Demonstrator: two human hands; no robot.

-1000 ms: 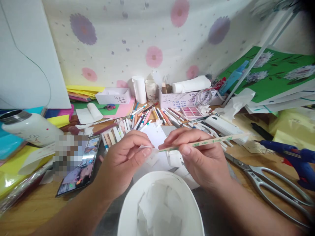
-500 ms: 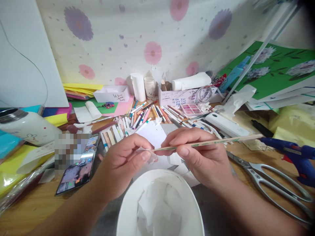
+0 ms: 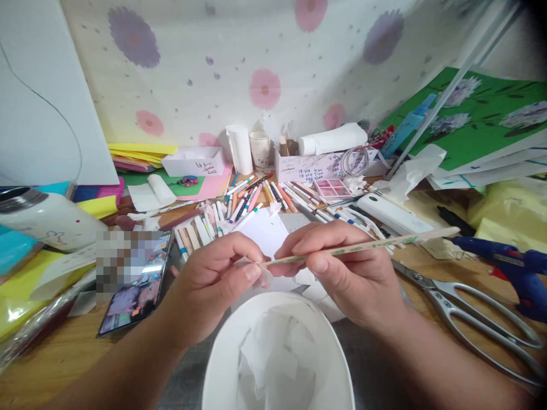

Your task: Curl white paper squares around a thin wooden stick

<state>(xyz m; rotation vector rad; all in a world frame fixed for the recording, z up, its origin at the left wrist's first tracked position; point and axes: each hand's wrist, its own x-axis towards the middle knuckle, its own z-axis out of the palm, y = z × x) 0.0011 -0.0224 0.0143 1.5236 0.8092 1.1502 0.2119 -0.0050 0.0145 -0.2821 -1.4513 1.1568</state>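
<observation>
Pinched between the thumb and fingers of my left hand [image 3: 222, 279] is a small piece of thin white paper [image 3: 265, 277]. My right hand [image 3: 348, 273] is closed around a thin wooden stick [image 3: 376, 245] with green marks, held nearly level and rising a little to the right. The stick's left tip meets the paper at my left fingertips; exactly how they touch is partly hidden. Below both hands stands a white tub [image 3: 216, 364] with loose white paper pieces [image 3: 273, 353] inside.
To the right lie metal scissors [image 3: 461, 307] and a blue glue gun [image 3: 504, 256]. A phone [image 3: 141, 290] and a white bottle [image 3: 47, 219] are at the left. Many markers [image 3: 248, 208] spread across the back, before a white box [image 3: 311, 168] and paper cups [image 3: 260, 149].
The stick's left tip has shifted slightly left, further over my left fingertips, and the paper there has turned a little. My hands otherwise keep nearly the same place.
</observation>
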